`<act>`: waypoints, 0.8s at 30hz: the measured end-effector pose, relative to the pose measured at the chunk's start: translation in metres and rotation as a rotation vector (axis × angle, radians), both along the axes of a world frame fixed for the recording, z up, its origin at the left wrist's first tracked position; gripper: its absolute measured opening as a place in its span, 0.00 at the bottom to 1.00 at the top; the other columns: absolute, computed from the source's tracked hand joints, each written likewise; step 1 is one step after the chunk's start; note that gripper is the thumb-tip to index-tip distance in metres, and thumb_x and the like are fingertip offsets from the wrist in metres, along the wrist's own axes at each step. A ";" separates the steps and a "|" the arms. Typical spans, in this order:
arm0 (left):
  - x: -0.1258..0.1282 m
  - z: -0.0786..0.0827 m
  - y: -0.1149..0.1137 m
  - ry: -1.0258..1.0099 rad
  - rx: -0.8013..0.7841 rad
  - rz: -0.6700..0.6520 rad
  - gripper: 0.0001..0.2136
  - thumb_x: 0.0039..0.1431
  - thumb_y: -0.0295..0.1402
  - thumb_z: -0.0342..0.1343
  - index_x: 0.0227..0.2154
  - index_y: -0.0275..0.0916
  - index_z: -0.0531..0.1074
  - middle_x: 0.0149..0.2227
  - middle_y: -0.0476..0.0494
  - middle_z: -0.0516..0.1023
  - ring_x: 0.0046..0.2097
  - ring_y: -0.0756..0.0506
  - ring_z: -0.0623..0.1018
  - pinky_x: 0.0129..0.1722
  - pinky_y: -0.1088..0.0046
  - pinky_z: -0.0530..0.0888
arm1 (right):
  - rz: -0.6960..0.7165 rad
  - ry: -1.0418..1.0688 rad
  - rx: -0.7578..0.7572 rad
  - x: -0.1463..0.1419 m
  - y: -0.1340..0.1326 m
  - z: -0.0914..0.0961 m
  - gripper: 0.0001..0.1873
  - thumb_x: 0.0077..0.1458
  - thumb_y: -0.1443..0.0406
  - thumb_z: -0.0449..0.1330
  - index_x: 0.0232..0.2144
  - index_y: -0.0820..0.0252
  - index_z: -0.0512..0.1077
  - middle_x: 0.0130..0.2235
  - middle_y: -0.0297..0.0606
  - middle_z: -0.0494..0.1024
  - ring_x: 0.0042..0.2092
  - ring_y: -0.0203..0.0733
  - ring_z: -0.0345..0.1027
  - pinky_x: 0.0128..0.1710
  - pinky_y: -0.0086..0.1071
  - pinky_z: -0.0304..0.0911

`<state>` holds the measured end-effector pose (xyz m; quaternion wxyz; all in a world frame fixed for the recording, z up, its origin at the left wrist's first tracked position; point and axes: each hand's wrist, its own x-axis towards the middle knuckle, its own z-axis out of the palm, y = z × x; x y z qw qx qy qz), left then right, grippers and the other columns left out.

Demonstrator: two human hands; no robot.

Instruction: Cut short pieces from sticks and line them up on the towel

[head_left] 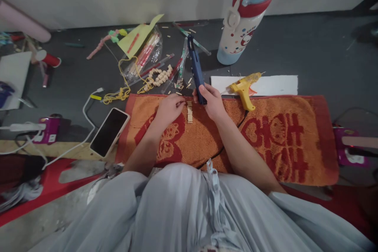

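Observation:
My right hand (212,100) is closed around a long dark blue tool (196,63); its slotted shape resembles a utility knife, but I cannot make out its exact kind. The tool points away from me. Just left of it, my left hand (171,107) has its fingertips pinched together, and whatever they hold is too small to see. Between the hands, short pale wooden stick pieces (189,112) lie in a neat column on an orange and red towel (271,141). Beyond my left hand lie loose stick bits (179,84) and a chain of joined pale pieces (161,76).
A yellow glue gun (243,89) rests across a white strip (279,85) on the right. Behind it stands a tall bottle (236,31). Plastic-wrapped sticks (147,53), yellow cord (118,95), a phone (109,132) and a white cable (85,110) lie to the left.

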<state>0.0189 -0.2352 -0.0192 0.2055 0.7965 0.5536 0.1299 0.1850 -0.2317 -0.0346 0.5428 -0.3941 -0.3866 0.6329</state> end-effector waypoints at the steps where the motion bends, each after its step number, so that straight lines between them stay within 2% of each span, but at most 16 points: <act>1: 0.000 0.000 0.000 -0.003 0.002 -0.002 0.10 0.57 0.32 0.49 0.33 0.37 0.75 0.30 0.45 0.73 0.33 0.49 0.71 0.35 0.73 0.66 | 0.001 0.002 0.001 0.000 0.000 0.000 0.18 0.49 0.49 0.59 0.25 0.57 0.66 0.27 0.31 0.68 0.25 0.30 0.60 0.25 0.28 0.58; 7: 0.001 0.001 -0.001 -0.022 -0.004 -0.001 0.09 0.56 0.31 0.50 0.32 0.37 0.75 0.28 0.45 0.71 0.32 0.49 0.70 0.33 0.73 0.65 | 0.005 0.015 0.021 0.000 -0.001 -0.001 0.17 0.50 0.51 0.59 0.25 0.57 0.67 0.27 0.31 0.67 0.25 0.30 0.60 0.25 0.28 0.58; 15: 0.001 0.000 -0.001 -0.031 -0.034 0.016 0.10 0.56 0.31 0.49 0.38 0.37 0.74 0.30 0.45 0.72 0.32 0.49 0.70 0.34 0.73 0.66 | 0.010 -0.015 0.016 0.000 0.000 -0.001 0.17 0.50 0.50 0.58 0.25 0.57 0.67 0.27 0.31 0.68 0.25 0.30 0.60 0.25 0.28 0.58; 24: 0.003 0.002 -0.001 -0.037 -0.052 0.033 0.11 0.54 0.30 0.50 0.40 0.37 0.71 0.29 0.46 0.73 0.33 0.48 0.71 0.35 0.72 0.66 | 0.012 0.017 0.035 0.000 -0.001 -0.001 0.15 0.52 0.53 0.58 0.24 0.57 0.67 0.26 0.32 0.67 0.25 0.31 0.60 0.26 0.30 0.57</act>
